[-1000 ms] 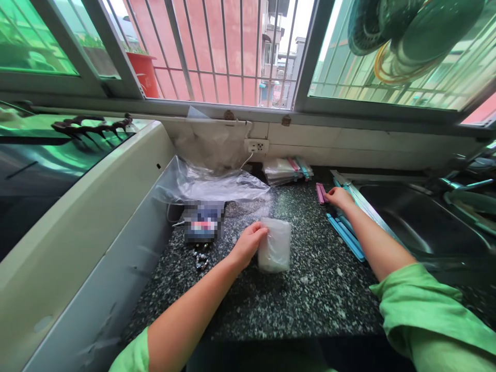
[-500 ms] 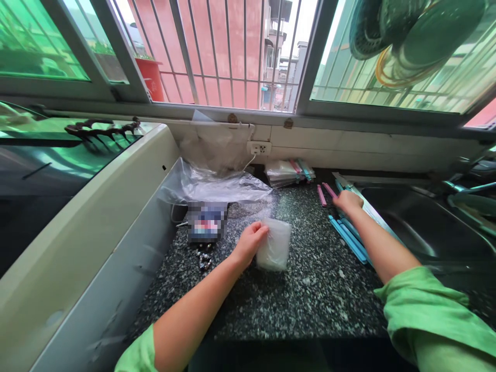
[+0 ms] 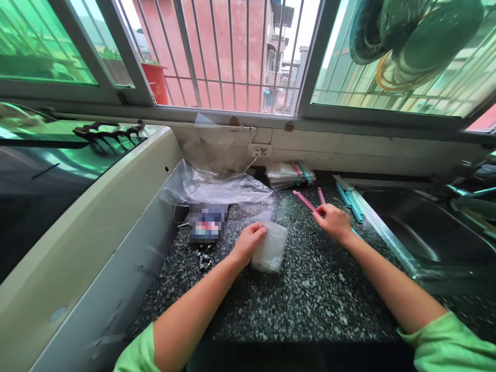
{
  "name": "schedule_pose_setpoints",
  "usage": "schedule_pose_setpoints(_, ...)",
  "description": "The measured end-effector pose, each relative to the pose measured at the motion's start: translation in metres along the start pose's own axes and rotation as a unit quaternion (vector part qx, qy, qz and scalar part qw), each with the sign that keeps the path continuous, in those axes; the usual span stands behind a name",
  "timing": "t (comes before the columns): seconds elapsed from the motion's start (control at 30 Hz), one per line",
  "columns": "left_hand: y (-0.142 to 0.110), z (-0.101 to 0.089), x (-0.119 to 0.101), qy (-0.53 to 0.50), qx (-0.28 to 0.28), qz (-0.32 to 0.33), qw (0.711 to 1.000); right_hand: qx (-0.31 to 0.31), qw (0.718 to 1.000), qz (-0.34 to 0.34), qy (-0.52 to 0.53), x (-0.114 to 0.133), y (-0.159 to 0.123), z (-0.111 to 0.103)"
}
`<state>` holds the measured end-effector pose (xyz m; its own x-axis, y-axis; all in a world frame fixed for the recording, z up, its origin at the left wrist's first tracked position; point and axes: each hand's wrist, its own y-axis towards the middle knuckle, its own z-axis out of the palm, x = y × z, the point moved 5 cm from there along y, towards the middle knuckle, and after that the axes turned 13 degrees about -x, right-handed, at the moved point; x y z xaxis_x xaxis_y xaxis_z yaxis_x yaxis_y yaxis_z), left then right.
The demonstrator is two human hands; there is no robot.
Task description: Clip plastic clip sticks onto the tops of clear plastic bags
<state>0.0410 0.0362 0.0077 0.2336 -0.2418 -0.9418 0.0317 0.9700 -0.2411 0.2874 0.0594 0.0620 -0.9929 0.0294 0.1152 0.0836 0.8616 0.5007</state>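
Note:
My left hand [image 3: 249, 244] pinches the upper left edge of a folded clear plastic bag [image 3: 270, 250] above the counter. In my right hand [image 3: 334, 222], a slim pink bag sealing clip [image 3: 304, 201] is gripped by one end, pointing away to the left. Just beyond my right fingers lies another pink clip [image 3: 321, 195] on the counter. Several blue clips [image 3: 354, 205] rest to the right of it, beside the sink; my right hand and forearm partly hide others.
A pile of clear bags with pink and blue clips [image 3: 289, 174] lies by the wall. Loose clear plastic sheeting [image 3: 217, 187], a blurred box-like item [image 3: 207, 223] and small shiny pieces [image 3: 204, 259] are on the left. The sink [image 3: 418, 222] borders the right, the stove [image 3: 127, 181] the left.
My right hand has moved left and nearer with the pink clip, away from the blue clips. The plastic bag in my left hand has shifted and tilted slightly.

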Motion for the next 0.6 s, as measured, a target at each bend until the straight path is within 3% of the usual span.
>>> schedule_pose_setpoints(0.2, -0.001, 0.000, -0.001, 0.009, -0.004, -0.004, 1.000, -0.019, 0.985, -0.056, 0.164, 0.036, -0.031, -0.006)
schedule_pose_setpoints(0.47, 0.004, -0.004, 0.003, 0.041, -0.022, 0.020, 0.999, 0.037, 0.942, -0.048, 0.330, 0.062, -0.064, -0.004)
schedule_pose_setpoints(0.6, 0.002, -0.003, 0.001, 0.054, -0.017, 0.025, 0.998, 0.094, 0.904, -0.028, 0.416, 0.070, -0.071, -0.005)
